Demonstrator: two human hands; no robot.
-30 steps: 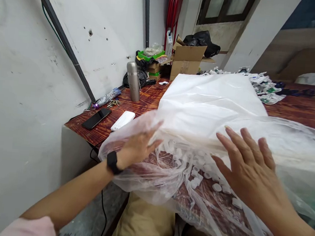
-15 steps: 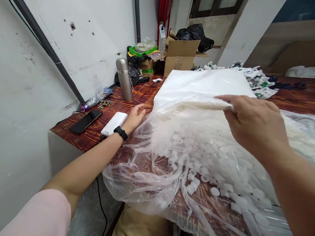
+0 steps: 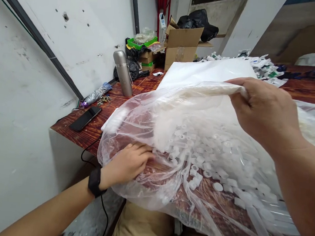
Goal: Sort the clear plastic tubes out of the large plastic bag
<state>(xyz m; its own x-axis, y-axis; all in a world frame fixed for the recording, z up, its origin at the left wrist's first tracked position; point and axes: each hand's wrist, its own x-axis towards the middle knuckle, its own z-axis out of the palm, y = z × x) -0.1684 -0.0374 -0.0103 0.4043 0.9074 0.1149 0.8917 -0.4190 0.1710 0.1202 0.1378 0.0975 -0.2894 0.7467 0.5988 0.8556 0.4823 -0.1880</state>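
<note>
A big clear plastic bag [image 3: 161, 196] lies over the front of the table, with many small translucent plastic caps [image 3: 197, 166] and a few tubes [image 3: 258, 224] inside. My right hand [image 3: 266, 110] pinches the bag's upper edge and holds it raised. Against the left part of the bag rests my left hand [image 3: 130, 163], palm down, its fingers somewhat apart and pointing right toward the caps; it grips nothing. Behind the raised edge is a smooth white sheet [image 3: 212, 71].
At the left are a black phone [image 3: 85, 119], keys [image 3: 103, 100], a folded umbrella [image 3: 97, 93] and a metal flask [image 3: 123, 74]. An open cardboard box [image 3: 182, 46] and a pile of small white pieces [image 3: 265, 69] stand farther back.
My left hand has moved from beside the power bank down and toward me onto the bag. The bag now spreads left over the power bank. My right hand has risen slightly with the edge.
</note>
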